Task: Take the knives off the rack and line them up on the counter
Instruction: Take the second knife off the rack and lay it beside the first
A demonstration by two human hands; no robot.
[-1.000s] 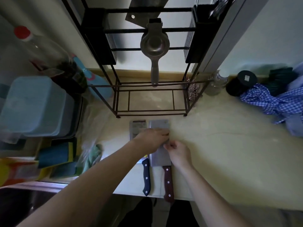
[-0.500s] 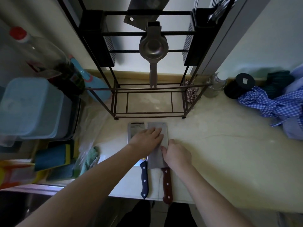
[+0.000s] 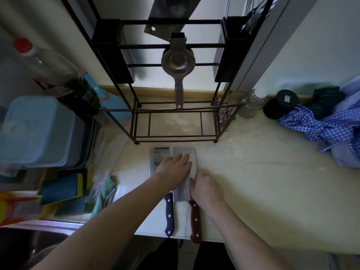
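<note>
Resting flat with fingers extended, the left hand (image 3: 173,168) lies across two cleaver blades on the counter (image 3: 263,184). The right hand (image 3: 206,190), fingers loosely curled and gripping nothing, touches the right edge of the brown-handled cleaver (image 3: 188,184). The blue-handled cleaver (image 3: 158,160) lies just beside it on the left, parallel, both handles overhanging the near counter edge. Behind them stands the black wire rack (image 3: 175,121), with a metal citrus squeezer (image 3: 178,63) hanging from its bar and another cleaver blade (image 3: 169,14) above.

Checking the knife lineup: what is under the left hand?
The left hand lies flat across two steel cleaver blades, the blue-handled one and the brown-handled one. The blades' middles beneath the palm are hidden.
</note>
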